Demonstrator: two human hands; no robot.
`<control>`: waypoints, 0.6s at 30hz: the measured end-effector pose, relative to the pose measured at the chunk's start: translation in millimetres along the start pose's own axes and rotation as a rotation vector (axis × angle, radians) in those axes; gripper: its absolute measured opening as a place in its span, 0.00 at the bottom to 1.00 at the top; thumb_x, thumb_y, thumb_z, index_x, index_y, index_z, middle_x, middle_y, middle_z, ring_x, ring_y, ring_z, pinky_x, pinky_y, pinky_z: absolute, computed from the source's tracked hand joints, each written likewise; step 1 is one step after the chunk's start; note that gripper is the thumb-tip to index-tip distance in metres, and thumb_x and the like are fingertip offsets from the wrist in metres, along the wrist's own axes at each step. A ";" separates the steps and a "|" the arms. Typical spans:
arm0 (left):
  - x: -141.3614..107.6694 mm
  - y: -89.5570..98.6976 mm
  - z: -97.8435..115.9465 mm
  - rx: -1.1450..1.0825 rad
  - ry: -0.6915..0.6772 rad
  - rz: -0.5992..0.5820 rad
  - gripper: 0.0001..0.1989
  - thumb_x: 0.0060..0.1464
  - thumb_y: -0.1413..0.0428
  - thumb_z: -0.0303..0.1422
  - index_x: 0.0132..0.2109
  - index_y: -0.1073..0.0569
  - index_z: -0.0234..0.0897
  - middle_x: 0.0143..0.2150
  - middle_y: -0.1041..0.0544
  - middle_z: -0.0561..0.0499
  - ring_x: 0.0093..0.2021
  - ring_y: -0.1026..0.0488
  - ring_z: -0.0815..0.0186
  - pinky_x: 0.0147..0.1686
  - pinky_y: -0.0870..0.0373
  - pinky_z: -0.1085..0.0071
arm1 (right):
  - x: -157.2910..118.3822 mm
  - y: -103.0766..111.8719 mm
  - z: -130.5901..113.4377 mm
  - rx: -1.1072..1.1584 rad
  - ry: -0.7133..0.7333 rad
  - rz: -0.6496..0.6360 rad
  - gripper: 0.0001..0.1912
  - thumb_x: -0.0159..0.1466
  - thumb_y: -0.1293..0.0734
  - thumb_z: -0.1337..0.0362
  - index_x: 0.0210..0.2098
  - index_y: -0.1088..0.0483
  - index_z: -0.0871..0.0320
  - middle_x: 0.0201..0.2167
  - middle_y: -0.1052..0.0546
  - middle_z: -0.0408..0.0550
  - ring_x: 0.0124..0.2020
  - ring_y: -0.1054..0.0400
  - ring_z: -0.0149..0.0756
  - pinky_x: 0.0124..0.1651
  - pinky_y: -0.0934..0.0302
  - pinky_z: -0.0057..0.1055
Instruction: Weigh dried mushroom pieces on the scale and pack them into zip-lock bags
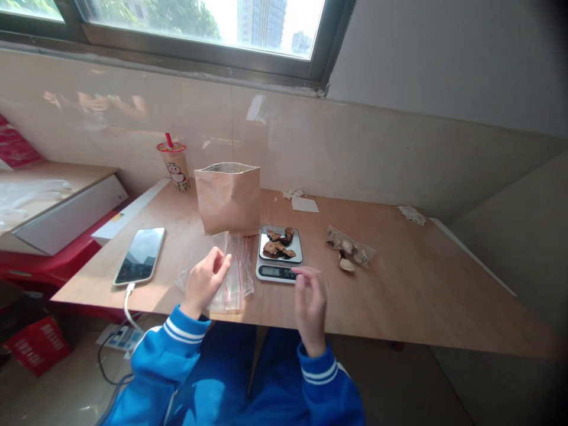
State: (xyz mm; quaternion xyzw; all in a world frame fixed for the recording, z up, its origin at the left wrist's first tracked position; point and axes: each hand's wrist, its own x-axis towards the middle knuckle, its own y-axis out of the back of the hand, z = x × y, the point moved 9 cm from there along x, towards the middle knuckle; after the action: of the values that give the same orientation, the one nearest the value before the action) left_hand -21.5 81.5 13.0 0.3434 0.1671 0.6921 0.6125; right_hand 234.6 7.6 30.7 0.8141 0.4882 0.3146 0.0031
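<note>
A small kitchen scale (278, 272) lies on the wooden table, its display lit but too small to read. Several brown, curled dried pieces (278, 249) with dark undersides rest on its plate. My right hand (311, 299) is at the scale's front right corner, fingers loosely bent and apart, fingertips beside the display; nothing shows in it. Over a stack of clear zip bags (237, 278) with red seal lines hovers my left hand (206, 278), its fingers curled in towards the thumb with nothing visible between them. Behind the bags stands an open brown paper pouch (228, 201).
To the right lie a filled zip bag (350, 244) and a loose pale piece (346, 264). A phone (141, 255) on a charging cable (127, 302) is at left. A drink cup (176, 167) with a straw stands by the wall. Crumpled tissue (412, 215) lies at the back right.
</note>
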 end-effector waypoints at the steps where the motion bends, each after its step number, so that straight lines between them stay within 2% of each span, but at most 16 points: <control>1: -3.3 -0.6 12.6 -0.048 -0.023 -0.001 0.16 0.59 0.51 0.45 0.30 0.40 0.40 0.23 0.36 0.56 0.25 0.36 0.67 0.29 0.41 0.72 | -8.1 -25.5 -15.3 0.073 -0.049 -0.131 0.11 0.69 0.43 0.59 0.43 0.32 0.53 0.41 0.28 0.51 0.40 0.32 0.39 0.42 0.36 0.36; 3: -9.2 -6.8 34.6 -0.189 -0.063 -0.047 0.16 0.60 0.51 0.45 0.29 0.39 0.40 0.23 0.38 0.56 0.25 0.37 0.69 0.29 0.40 0.73 | -21.2 -70.3 -37.3 0.162 -0.136 -0.373 0.11 0.67 0.41 0.55 0.42 0.34 0.54 0.37 0.28 0.47 0.31 0.34 0.34 0.35 0.38 0.31; 4: -11.7 -11.5 41.9 -0.281 -0.066 -0.088 0.17 0.61 0.52 0.45 0.29 0.39 0.40 0.24 0.38 0.56 0.25 0.37 0.69 0.29 0.40 0.73 | -24.6 -85.0 -43.1 0.186 -0.169 -0.451 0.11 0.67 0.40 0.54 0.39 0.34 0.55 0.34 0.28 0.44 0.28 0.36 0.32 0.33 0.40 0.30; 6: -15.2 -18.0 46.8 -0.476 -0.031 -0.136 0.17 0.62 0.54 0.45 0.30 0.40 0.39 0.24 0.39 0.56 0.25 0.38 0.70 0.29 0.39 0.74 | -24.9 -99.2 -45.8 0.232 -0.214 -0.530 0.14 0.68 0.42 0.52 0.32 0.36 0.55 0.27 0.32 0.41 0.25 0.38 0.31 0.31 0.43 0.29; 9: -17.9 -20.6 38.6 -0.683 0.044 -0.125 0.17 0.61 0.53 0.46 0.30 0.39 0.39 0.24 0.39 0.57 0.25 0.40 0.71 0.26 0.40 0.75 | -20.2 -96.5 -37.4 0.329 -0.267 -0.549 0.20 0.69 0.45 0.51 0.26 0.40 0.55 0.23 0.35 0.40 0.25 0.39 0.30 0.31 0.44 0.27; 12: -20.8 -25.7 32.1 -0.797 0.081 -0.108 0.18 0.60 0.50 0.47 0.30 0.38 0.38 0.24 0.39 0.57 0.24 0.41 0.72 0.25 0.41 0.76 | -19.8 -88.6 -31.0 0.366 -0.293 -0.543 0.22 0.69 0.45 0.49 0.25 0.40 0.56 0.22 0.36 0.39 0.25 0.41 0.29 0.32 0.44 0.27; 18: -29.5 -44.7 37.9 -1.003 0.199 -0.024 0.20 0.57 0.47 0.48 0.28 0.41 0.38 0.24 0.43 0.57 0.23 0.44 0.73 0.22 0.41 0.76 | -27.6 -101.9 -43.6 0.411 -0.295 -0.581 0.20 0.67 0.43 0.48 0.26 0.43 0.55 0.23 0.40 0.38 0.25 0.43 0.29 0.29 0.47 0.26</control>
State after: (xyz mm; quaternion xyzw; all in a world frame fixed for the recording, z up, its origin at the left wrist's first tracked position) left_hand 37.4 54.6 2.7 -0.0623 -0.1243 0.7093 0.6911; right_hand 122.4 25.7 19.8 0.6620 0.7457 0.0755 -0.0011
